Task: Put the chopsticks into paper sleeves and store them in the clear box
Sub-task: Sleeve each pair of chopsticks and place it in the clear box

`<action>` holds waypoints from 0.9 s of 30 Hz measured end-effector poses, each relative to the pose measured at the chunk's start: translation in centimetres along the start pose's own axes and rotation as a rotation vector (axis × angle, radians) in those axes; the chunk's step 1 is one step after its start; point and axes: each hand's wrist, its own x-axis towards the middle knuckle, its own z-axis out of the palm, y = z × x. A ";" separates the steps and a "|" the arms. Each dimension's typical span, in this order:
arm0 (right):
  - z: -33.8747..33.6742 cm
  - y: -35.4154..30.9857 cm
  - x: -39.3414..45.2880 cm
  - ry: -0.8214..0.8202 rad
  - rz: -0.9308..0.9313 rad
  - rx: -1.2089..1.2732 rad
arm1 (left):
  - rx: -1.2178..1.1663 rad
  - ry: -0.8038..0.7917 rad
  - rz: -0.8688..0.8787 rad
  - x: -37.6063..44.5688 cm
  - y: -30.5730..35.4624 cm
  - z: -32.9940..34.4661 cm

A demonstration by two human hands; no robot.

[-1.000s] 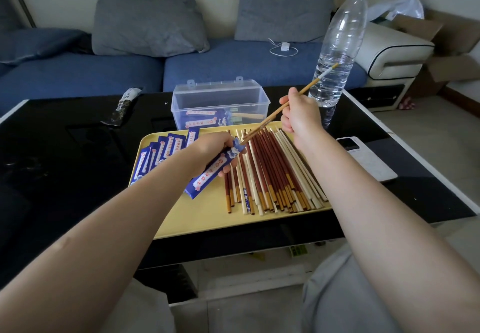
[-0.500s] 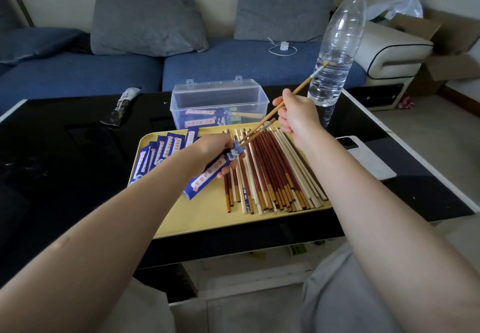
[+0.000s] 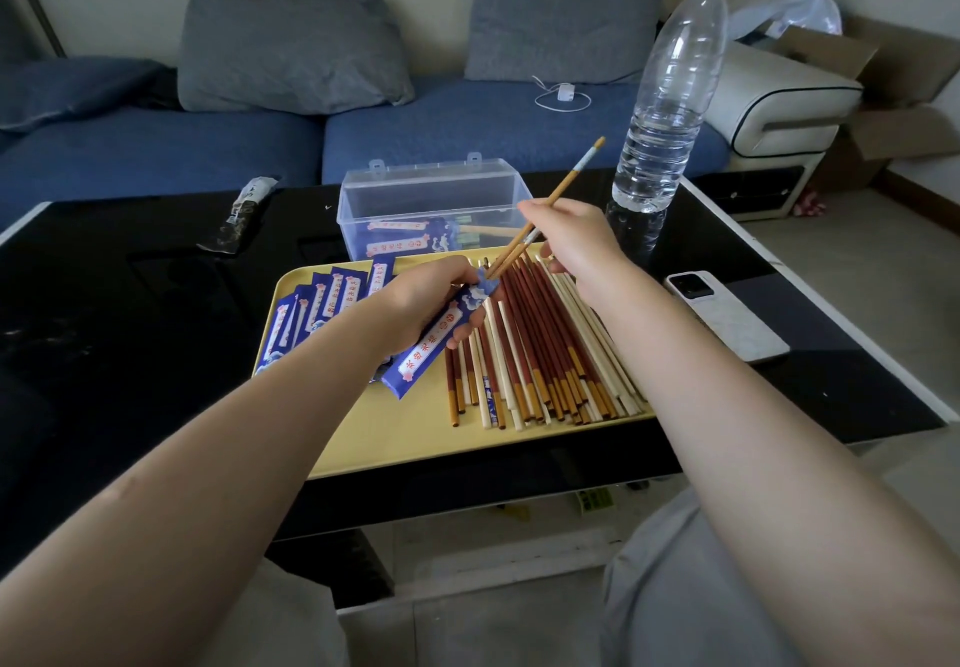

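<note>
While the left hand (image 3: 426, 302) grips a blue paper sleeve (image 3: 441, 336) over the yellow tray (image 3: 415, 437), its fingers curled round the sleeve's upper half, the right hand (image 3: 571, 245) pinches a pair of chopsticks (image 3: 550, 203) near their middle. The pair slants up to the right, its lower tips at the sleeve's open mouth and its top ends raised before the water bottle (image 3: 670, 89). How far the tips are inside the sleeve I cannot tell.

On the tray's right half lies a heap of loose chopsticks (image 3: 540, 354), red-brown and pale, roughly parallel. On its left half, partly behind the left forearm, sits a fan of empty sleeves (image 3: 322, 302). Just behind the tray stands the clear box (image 3: 431, 198), lid open, with sleeved chopsticks inside.

A white phone (image 3: 722, 313) rests on the black table (image 3: 130, 302) right of the tray, and a dark wrapper (image 3: 244, 214) lies to the far left.
</note>
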 end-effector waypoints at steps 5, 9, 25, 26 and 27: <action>-0.4 0.4 0.6 -0.162 0.121 0.178 | -0.035 0.002 0.014 -0.1 -0.1 0.1; -0.6 0.3 1.1 0.074 0.108 0.280 | -0.027 -0.008 -0.003 -0.1 0.0 0.1; -0.2 0.4 0.5 -0.063 0.038 0.130 | -0.043 0.083 -0.065 0.0 0.7 0.0; -0.3 0.5 0.7 -0.057 0.047 0.147 | -0.023 0.097 -0.057 -0.2 1.1 0.0; -0.4 0.4 0.8 -0.043 0.056 0.179 | -0.020 0.118 -0.040 -0.3 1.5 -0.2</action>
